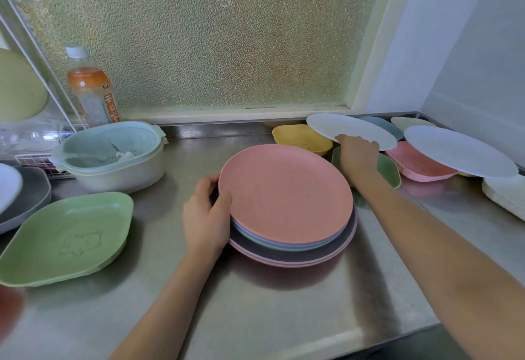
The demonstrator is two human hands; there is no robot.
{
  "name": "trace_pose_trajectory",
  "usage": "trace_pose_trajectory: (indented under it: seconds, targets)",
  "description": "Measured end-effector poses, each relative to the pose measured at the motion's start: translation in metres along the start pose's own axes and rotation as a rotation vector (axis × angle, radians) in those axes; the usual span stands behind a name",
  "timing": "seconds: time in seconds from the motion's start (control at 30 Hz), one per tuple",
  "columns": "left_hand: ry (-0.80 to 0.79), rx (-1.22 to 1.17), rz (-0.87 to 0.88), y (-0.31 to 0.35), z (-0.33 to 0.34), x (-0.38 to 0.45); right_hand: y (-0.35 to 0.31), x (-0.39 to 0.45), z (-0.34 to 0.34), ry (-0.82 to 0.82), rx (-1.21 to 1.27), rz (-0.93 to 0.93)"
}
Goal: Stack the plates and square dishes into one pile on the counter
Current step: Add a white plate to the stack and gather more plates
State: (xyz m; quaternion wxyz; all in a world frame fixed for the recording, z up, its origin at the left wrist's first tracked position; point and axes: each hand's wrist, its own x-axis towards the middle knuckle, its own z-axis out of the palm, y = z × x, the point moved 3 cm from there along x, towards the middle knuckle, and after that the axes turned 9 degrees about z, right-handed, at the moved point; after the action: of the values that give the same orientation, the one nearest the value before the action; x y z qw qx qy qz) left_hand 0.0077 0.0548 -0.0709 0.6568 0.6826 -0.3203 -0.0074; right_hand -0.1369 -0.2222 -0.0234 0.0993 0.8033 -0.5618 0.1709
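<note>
A pile of several round plates, a pink plate (284, 192) on top, stands mid-counter. My left hand (206, 217) grips the pile's left rim, thumb on the pink plate. My right hand (356, 152) holds the near edge of a white plate (349, 129), which is tilted above a yellow square dish (298, 136) and a green square dish (387, 169). A second white plate (460, 150) leans over a pink square dish (417, 165). Another green square dish (68, 237) lies at the left.
A pale colander bowl (110, 158) and an orange drink bottle (92, 89) stand at the back left beside a dish rack (37, 158). A grey dish (31, 194) lies at the far left. More dishes crowd the back right corner. The steel counter (255, 311) ends at the front.
</note>
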Motion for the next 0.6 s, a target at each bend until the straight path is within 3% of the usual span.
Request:
trace_pose_trajectory:
  seconds: [0.17,0.6]
  targets:
    - [0.001,-0.025,-0.008,0.001,0.000,-0.001,-0.004,-0.025,-0.027,0.086,0.095,-0.117]
    - [-0.001,0.006,0.000,0.004,-0.002,-0.003,-0.022,-0.174,-0.107,-0.080,0.284,-0.449]
